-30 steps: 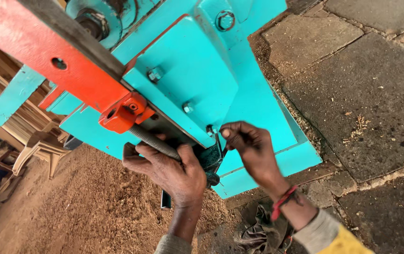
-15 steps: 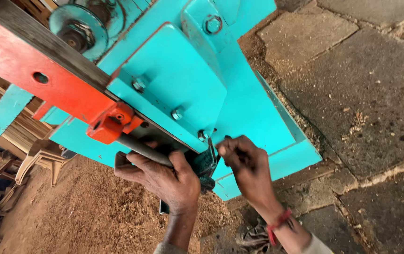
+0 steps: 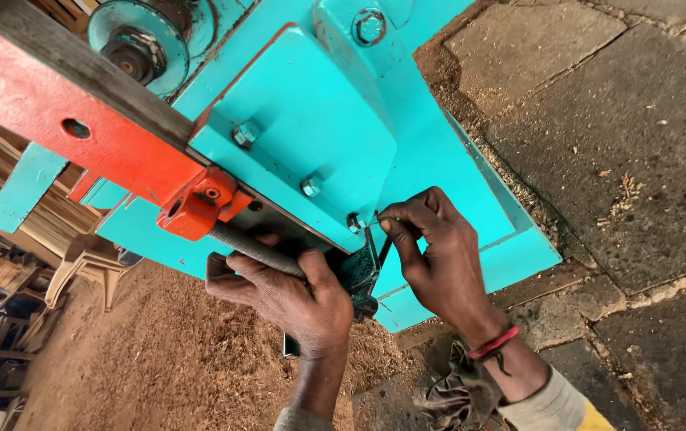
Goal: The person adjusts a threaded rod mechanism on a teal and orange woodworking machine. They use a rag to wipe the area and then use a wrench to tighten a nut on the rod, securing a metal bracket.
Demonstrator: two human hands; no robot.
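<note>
Fingers of right hand pinch thin metal rod.

The left hand covers the far end of the threaded rod. What the right hand pinches is too small to tell, perhaps a thin pin. The cloth and pulley run off-frame.

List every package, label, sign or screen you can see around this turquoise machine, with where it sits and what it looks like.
None of those shows in the head view: no package, label, sign or screen.
The turquoise machine carries only bare painted plates and bolts.
The red beam is plain paint with a hole.
</note>
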